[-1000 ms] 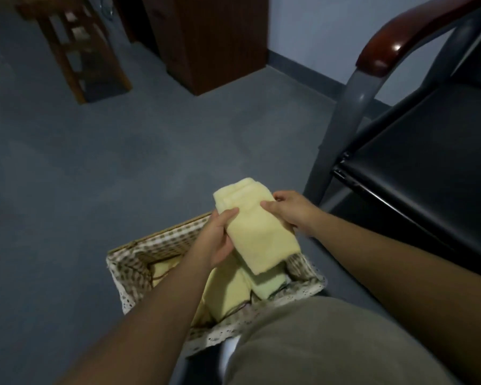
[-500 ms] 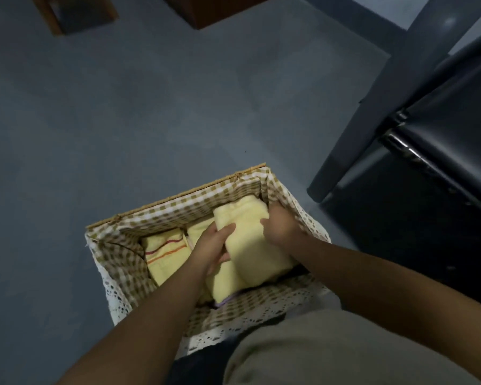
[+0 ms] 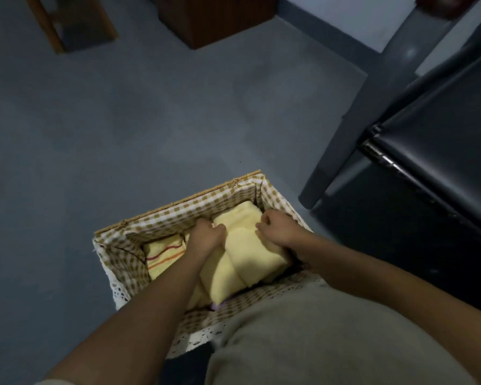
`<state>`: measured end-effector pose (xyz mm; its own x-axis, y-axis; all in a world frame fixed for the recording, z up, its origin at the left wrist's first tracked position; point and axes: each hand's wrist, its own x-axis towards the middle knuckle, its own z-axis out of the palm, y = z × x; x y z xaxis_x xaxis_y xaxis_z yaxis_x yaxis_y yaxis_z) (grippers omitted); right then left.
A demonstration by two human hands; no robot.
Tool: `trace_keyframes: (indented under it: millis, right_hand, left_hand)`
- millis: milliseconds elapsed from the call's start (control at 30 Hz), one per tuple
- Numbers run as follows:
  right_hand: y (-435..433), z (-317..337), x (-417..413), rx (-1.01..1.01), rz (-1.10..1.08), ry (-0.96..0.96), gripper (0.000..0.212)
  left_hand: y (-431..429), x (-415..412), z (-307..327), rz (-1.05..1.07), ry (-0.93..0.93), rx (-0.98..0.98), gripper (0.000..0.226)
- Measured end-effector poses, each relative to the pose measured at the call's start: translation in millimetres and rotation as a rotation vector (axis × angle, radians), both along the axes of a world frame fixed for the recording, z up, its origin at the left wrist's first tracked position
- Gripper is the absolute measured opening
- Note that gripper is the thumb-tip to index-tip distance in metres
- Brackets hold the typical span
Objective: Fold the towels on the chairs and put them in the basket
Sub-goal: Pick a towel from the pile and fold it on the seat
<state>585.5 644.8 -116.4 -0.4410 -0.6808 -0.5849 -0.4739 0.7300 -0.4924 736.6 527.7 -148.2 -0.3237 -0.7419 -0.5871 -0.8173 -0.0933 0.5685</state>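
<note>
Left grip (image 3: 207, 235) and right grip (image 3: 275, 227) are both down inside the basket (image 3: 178, 202), each curled onto one side of the same folded towel (image 3: 250, 247). The left one holds the towel's left edge with its thumb lying over the top. The right one holds the right edge with its knuckles up and its fingers bent in against the cloth. The pale yellow towel sits between the two grips, in the right part of the basket and close to the far checked wall.

Under it, towards the person, lies a second plain towel (image 3: 222, 283), partly covered by the left forearm. Just left of the left grip, a striped towel (image 3: 164, 254) with red and orange lines rests against the basket's left side. The basket's checked lining folds over the rim and ends in white lace.

Below the grips, the person's knee (image 3: 303, 343) in greyish cloth overlaps the basket's near edge. Right of the right grip stands the chair (image 3: 442, 151), with a black seat and a grey leg on the grey floor (image 3: 122, 120). Far beyond the grips are a dark wooden cabinet (image 3: 214, 20) and a wooden stool (image 3: 67, 26).
</note>
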Motion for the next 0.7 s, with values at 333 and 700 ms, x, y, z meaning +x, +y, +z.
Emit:
trace_keyframes:
  millis: [333, 700]
  right_hand:
    - [59.9, 226.9, -40.4, -0.412, -0.209, 0.382, 0.032]
    - [315.3, 330.0, -105.6, -0.310, -0.528, 0.798, 0.042]
  left_hand:
    - [7.8, -41.9, 214.3, -0.446, 0.220, -0.353, 0.025]
    - [216.4, -194.6, 338.3, -0.909, 0.569, -0.480, 0.029]
